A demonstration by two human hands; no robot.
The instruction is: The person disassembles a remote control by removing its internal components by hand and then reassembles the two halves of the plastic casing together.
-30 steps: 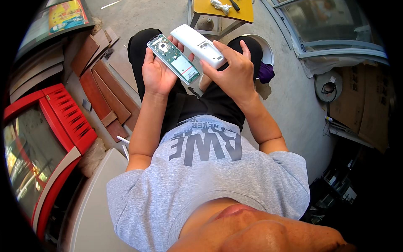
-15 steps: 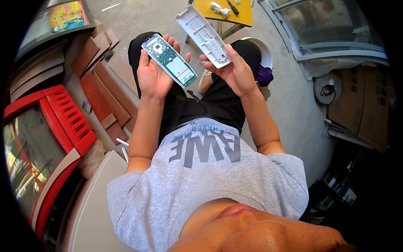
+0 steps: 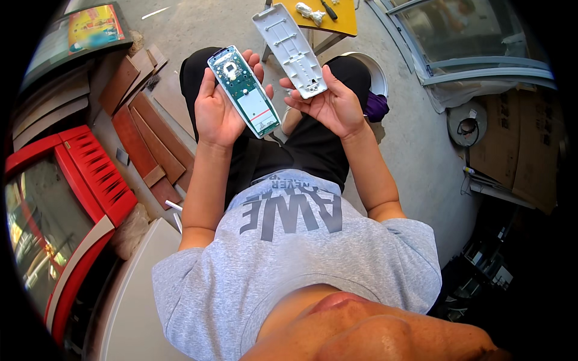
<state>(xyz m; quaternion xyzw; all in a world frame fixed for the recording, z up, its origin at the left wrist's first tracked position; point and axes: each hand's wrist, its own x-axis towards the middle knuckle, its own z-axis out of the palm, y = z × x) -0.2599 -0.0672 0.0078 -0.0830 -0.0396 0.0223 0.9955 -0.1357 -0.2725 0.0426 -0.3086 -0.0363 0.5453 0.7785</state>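
Head view: the board [image 3: 244,90] was held in the left hand [image 3: 218,119], whose grip was closed about its pale shell, with the thumb set along the left edge and the fingertips shown past the right edge. The green face of the board was turned up; its upper part was marked by a pale square with a dark centre, and its lower part was taken up by a white area crossed by a red line. It was held at a slant, the far end leaned to the left.

Just to the right of the board, and apart from it, the cover [image 3: 290,48] was held by the right hand [image 3: 340,109]. That grip was closed on the near end, between the thumb at the right edge and fingers partly hidden underneath. The ribbed inner side was turned up.

Beyond the board, to its right, a screwdriver [image 3: 329,9] and a white bundle [image 3: 309,14] were laid on a yellow tabletop [image 3: 345,19]. Farther right of the board, a white basin [image 3: 379,78] was partly hidden by the trousers [image 3: 262,161], and a purple cloth [image 3: 376,108] was seen near its rim. Left of the board, brown planks [image 3: 144,141] were strewn over the floor [image 3: 415,150], and a red frame [image 3: 99,174] was seen past them.
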